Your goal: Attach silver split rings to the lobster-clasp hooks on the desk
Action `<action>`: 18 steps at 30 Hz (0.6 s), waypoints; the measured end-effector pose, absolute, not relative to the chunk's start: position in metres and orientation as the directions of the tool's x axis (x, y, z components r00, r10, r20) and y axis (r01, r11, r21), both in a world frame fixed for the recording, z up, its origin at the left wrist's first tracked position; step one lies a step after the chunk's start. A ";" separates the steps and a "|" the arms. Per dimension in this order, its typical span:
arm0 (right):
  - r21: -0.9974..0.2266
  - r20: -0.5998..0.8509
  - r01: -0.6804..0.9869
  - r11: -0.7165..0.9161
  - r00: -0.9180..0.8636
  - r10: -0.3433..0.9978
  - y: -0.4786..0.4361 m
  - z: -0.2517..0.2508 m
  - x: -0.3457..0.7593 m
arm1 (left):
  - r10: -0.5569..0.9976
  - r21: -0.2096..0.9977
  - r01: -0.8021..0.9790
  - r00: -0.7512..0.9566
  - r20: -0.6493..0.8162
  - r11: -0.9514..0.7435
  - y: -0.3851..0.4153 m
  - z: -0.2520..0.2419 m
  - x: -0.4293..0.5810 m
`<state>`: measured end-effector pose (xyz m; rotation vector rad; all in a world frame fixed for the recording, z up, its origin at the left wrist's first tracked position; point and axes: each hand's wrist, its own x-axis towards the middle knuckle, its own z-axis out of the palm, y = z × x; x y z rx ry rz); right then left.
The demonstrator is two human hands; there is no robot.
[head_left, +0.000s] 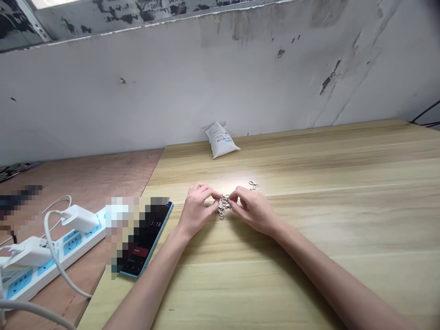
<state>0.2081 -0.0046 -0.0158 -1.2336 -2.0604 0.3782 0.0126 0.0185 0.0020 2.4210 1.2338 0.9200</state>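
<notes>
A small bunch of silver metal chain (223,201) with ring-like links lies on the wooden table between my two hands. My left hand (201,206) pinches at its left side, thumb and forefinger together on the links. From the other side my right hand (252,208) pinches the chain's right part, its fingertips close to those of the left. Just beyond the right hand, a silver clasp with small links (253,184) rests on the table; whether it joins the bunch is hidden by that hand.
A white plastic parcel bag (222,141) with a printed label stands against the wall at the back. Left of my left forearm lies a phone (151,238), partly blurred. Farther left, a white power strip (65,252) holds chargers and cables on a lower brown surface.
</notes>
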 end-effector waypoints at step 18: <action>-0.528 0.412 0.660 0.535 -0.352 0.840 -0.005 -0.015 0.208 | 0.803 0.508 0.623 0.423 0.420 -0.594 0.020 0.002 0.009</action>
